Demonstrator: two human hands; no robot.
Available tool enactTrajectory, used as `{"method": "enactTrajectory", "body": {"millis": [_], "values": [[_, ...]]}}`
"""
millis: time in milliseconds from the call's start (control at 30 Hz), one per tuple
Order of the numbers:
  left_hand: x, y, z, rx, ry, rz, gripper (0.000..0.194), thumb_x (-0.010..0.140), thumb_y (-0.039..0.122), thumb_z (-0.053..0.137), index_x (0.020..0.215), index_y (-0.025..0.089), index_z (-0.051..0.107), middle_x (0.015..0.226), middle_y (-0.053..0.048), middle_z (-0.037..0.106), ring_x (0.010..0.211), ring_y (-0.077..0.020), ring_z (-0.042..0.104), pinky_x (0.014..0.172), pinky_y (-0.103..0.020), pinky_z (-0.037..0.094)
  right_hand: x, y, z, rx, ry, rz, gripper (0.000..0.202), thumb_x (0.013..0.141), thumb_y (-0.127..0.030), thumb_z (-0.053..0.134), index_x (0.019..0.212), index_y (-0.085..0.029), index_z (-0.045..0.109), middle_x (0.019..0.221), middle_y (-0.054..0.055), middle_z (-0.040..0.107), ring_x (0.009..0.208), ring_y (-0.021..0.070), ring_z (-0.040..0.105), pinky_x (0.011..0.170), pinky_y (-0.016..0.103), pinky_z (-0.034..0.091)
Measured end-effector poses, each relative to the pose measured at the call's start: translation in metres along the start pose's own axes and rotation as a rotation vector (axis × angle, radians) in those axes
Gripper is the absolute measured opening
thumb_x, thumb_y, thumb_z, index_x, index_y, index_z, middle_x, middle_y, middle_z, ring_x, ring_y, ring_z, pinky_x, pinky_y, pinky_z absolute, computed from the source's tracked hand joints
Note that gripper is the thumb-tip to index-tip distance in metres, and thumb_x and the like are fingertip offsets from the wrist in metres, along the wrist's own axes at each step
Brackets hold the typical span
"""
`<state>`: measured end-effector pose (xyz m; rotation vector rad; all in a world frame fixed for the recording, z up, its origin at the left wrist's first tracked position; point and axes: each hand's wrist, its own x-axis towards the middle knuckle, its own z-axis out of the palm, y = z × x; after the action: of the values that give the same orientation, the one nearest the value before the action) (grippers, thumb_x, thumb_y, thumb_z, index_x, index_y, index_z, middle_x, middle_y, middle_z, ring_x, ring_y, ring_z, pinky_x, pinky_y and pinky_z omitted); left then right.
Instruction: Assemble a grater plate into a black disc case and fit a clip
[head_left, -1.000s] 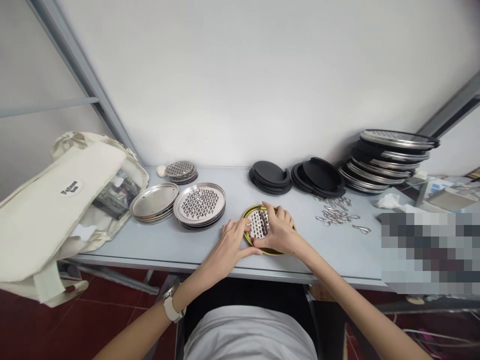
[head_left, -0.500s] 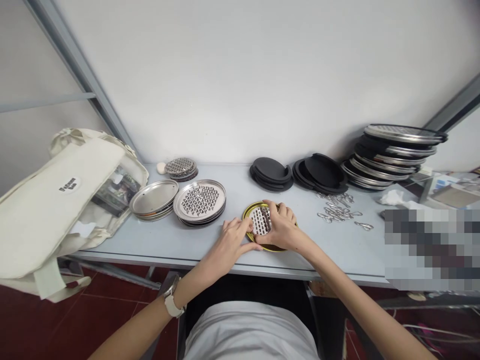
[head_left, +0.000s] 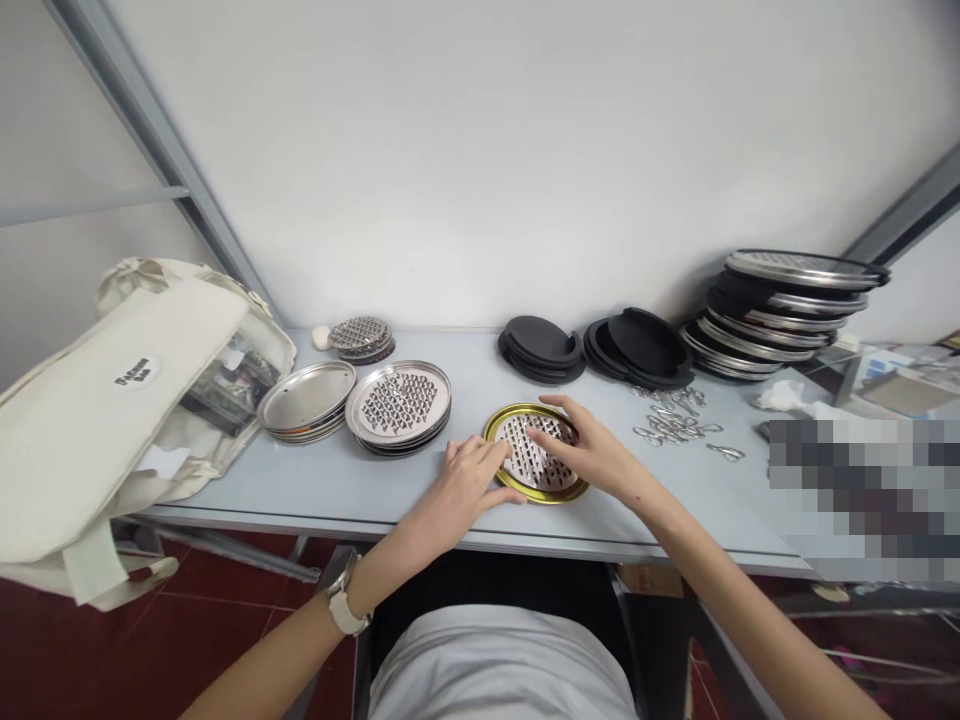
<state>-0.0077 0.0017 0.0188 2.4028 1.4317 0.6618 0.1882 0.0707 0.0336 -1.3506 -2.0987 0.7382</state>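
A gold-rimmed round plate (head_left: 534, 492) lies flat on the table near its front edge. Within its rim sits a silver grater disc (head_left: 525, 455) with rows of raised slots. My left hand (head_left: 476, 480) rests at the plate's left side, its fingertips at the rim and thumb along the near edge, gripping it. Over the right part of the disc, my right hand (head_left: 589, 450) has its thumb and fingers spread apart, with nothing held between them.
Left of the plate are stacked grater plates (head_left: 400, 402), plain metal discs (head_left: 307, 397), small grater discs (head_left: 361, 335) and a cream bag (head_left: 112, 400). To the right are black holders (head_left: 541, 345), metal clips (head_left: 675, 422) and a tall plate stack (head_left: 787, 315).
My right hand has opened and moved slightly right, uncovering more of the grater disc, which now lies flat within the gold rim. My left hand has stayed in nearly the same place.
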Motion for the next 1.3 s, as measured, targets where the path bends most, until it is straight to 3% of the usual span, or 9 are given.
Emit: {"method": "enactTrajectory", "body": {"millis": [100,200,333,467,700,1033,1300], "values": [[0.000,0.000,-0.001,-0.030,0.004,-0.016,0.029,0.090,0.043,0.054,0.109,0.022,0.048,0.106,-0.004,0.062,0.100,-0.0210,0.051,0.086,-0.035,0.032,-0.005,0.007,-0.004,-0.008,0.230,-0.098,0.023,0.088,-0.041,0.047,0.093,-0.023,0.059,0.112,0.010,0.058,0.119,0.0264,0.049,0.102,0.044,0.037],[0.000,0.000,-0.001,-0.054,0.007,-0.037,0.032,0.089,0.044,0.056,0.111,0.022,0.049,0.105,-0.004,0.062,0.100,-0.0213,0.052,0.088,-0.036,0.032,-0.010,0.012,-0.004,-0.007,0.316,-0.137,0.027,0.093,-0.037,0.041,0.075,-0.022,0.055,0.103,0.010,0.059,0.111,0.0255,0.053,0.098,0.042,0.040],[0.000,-0.001,-0.001,-0.071,0.010,-0.049,0.034,0.088,0.045,0.056,0.113,0.022,0.049,0.103,-0.004,0.063,0.099,-0.0214,0.052,0.089,-0.037,0.032,-0.018,0.013,0.001,0.006,0.241,-0.260,0.025,0.096,-0.028,0.033,0.103,-0.022,0.056,0.115,0.010,0.058,0.114,0.0217,0.053,0.099,0.039,0.041],[0.001,-0.002,0.000,-0.058,0.017,-0.041,0.039,0.086,0.048,0.057,0.115,0.023,0.048,0.107,-0.004,0.062,0.102,-0.0223,0.052,0.089,-0.037,0.033,-0.026,0.011,0.007,-0.086,0.032,-0.380,0.030,0.096,-0.029,0.040,0.121,-0.024,0.055,0.130,0.008,0.055,0.126,0.0215,0.045,0.107,0.041,0.035],[0.002,-0.003,0.002,-0.062,0.008,-0.040,0.043,0.084,0.049,0.060,0.116,0.023,0.049,0.110,-0.005,0.062,0.104,-0.0226,0.051,0.090,-0.038,0.033,-0.027,0.011,0.009,-0.195,-0.042,-0.427,0.032,0.095,-0.029,0.044,0.121,-0.027,0.062,0.130,0.006,0.058,0.128,0.0228,0.044,0.107,0.046,0.034],[0.003,-0.002,0.002,-0.029,0.008,-0.001,0.025,0.084,0.043,0.062,0.089,0.020,0.054,0.092,0.001,0.062,0.095,-0.0199,0.051,0.084,-0.034,0.030,-0.025,0.015,0.009,-0.170,-0.058,-0.409,0.031,0.093,-0.031,0.047,0.119,-0.027,0.064,0.129,0.004,0.060,0.127,0.0217,0.046,0.107,0.044,0.035],[0.000,0.000,0.004,0.019,0.049,-0.010,0.028,0.083,0.045,0.061,0.094,0.020,0.055,0.096,0.000,0.063,0.095,-0.0191,0.051,0.084,-0.033,0.033,-0.026,0.013,0.008,-0.149,-0.030,-0.402,0.031,0.094,-0.030,0.046,0.119,-0.028,0.063,0.129,0.004,0.059,0.125,0.0213,0.048,0.107,0.043,0.035]]}}
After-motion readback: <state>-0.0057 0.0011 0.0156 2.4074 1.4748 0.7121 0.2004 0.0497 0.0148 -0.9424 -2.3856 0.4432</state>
